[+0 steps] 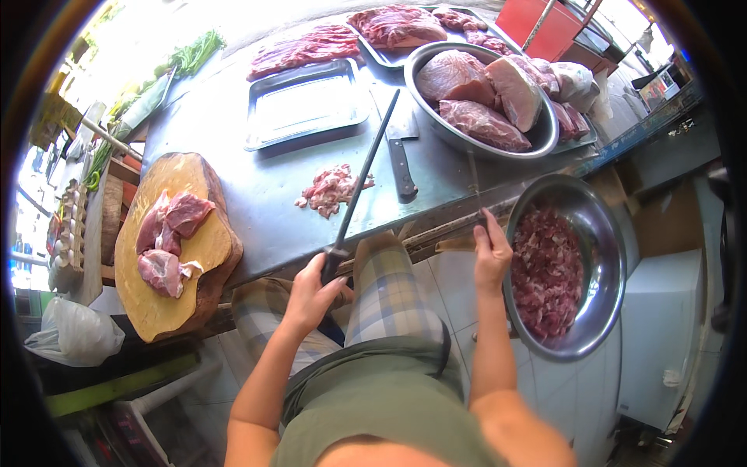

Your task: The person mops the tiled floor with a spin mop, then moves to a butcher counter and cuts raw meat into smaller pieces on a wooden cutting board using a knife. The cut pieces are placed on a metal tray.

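A long dark sharpening rod [364, 177] slants up and away from you in your left hand [313, 300], its tip seen over the metal table [261, 206], your fingers clamped around its black handle. Well apart from it, a thin knife [475, 183] points away from you in your right hand [492, 253], your fingers closed on its dark handle; its narrow blade is hard to make out. Between the two, a broad cleaver [402, 165] lies flat on the table, handle toward you. Left of the rod sits a small heap of pale meat scraps [328, 191], and beyond it a shiny rectangular tray [307, 105]. Just right of your right hand, a deep steel bowl [605, 261] holds small cut pieces of red meat [546, 276]. Farther off, a round metal basin [548, 134] is heaped with large meat chunks [482, 124], with raw slabs [397, 27] on a tray behind it. To your left, a thick wooden chopping board [210, 253] bears several meat pieces [161, 272], and a white plastic bag [74, 331] sits near its lower edge.
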{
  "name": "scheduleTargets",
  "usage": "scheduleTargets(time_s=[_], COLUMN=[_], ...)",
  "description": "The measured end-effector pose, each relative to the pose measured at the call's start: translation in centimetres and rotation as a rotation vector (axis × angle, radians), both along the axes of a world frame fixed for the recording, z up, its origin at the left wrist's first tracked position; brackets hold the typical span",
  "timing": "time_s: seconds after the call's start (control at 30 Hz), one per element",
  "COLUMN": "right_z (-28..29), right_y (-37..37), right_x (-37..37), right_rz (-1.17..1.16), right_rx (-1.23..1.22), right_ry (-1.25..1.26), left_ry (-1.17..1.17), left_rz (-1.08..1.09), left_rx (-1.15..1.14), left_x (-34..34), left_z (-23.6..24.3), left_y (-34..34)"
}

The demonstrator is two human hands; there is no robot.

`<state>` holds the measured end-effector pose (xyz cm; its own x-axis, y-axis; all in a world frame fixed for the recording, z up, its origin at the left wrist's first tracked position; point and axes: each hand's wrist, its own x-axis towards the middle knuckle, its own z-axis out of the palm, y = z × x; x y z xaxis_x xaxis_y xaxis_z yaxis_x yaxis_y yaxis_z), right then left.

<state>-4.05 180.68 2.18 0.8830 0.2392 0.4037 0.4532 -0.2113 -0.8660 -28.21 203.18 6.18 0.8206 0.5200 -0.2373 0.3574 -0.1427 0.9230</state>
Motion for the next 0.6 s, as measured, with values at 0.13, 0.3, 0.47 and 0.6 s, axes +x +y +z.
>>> scheduleTargets(time_s=[0.13,0.3,0.47,0.6], right_z=[-0.9,-0.9,-1.0,-0.9], right_y=[-2.4,-4.2,-5.6,-6.2], right_x=[-1.6,-2.8,-2.3,-1.6], right_rz=[-0.027,-0.044,-0.075,-0.079], right_rx=[0.15,0.231,0.223,0.279], right_ry=[0.375,0.487,0.48,0.492], left_ry=[-0.147,-0.284,-0.035,-0.102], left_rz=[0.012,0.111,0.195,0.029], left_rx=[-0.079,-0.279,0.14,0.501], left_x=[8.8,19.2,26.2,25.0], left_z=[-2.0,-4.7,-4.6,-3.7], left_y=[-1.6,-4.0,-5.7,-4.4])
